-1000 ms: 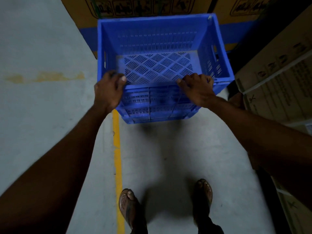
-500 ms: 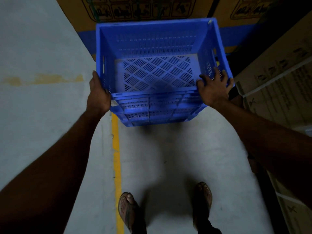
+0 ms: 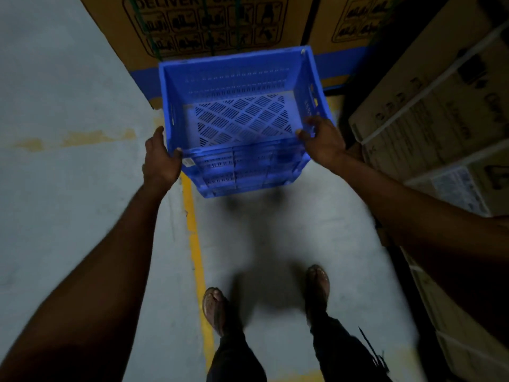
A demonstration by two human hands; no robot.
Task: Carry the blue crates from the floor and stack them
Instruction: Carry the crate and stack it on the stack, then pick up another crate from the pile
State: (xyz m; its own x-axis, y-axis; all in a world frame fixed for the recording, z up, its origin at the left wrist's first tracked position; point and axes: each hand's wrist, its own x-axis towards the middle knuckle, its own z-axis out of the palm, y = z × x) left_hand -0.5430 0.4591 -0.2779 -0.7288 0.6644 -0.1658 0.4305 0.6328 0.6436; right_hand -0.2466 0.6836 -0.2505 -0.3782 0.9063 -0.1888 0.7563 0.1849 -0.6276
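Observation:
An empty blue plastic crate (image 3: 237,78) with a slotted bottom and walls is in front of me, its near wall blurred. My left hand (image 3: 161,161) grips its near left corner, thumb over the rim. My right hand (image 3: 322,139) grips the near right corner, fingers over the rim. A soft shadow lies on the floor under the crate's near edge, so the crate seems to be off the floor. No other blue crate is in sight.
Tall cardboard boxes (image 3: 206,23) with printed symbols stand right behind the crate. More strapped cartons (image 3: 427,119) line the right side, close to my right arm. A yellow line (image 3: 195,244) runs along the grey floor past my feet (image 3: 214,310).
Both hands slid from the crate's near rim out to its two near corners and took hold. The crate has shifted slightly, and my feet have stepped.

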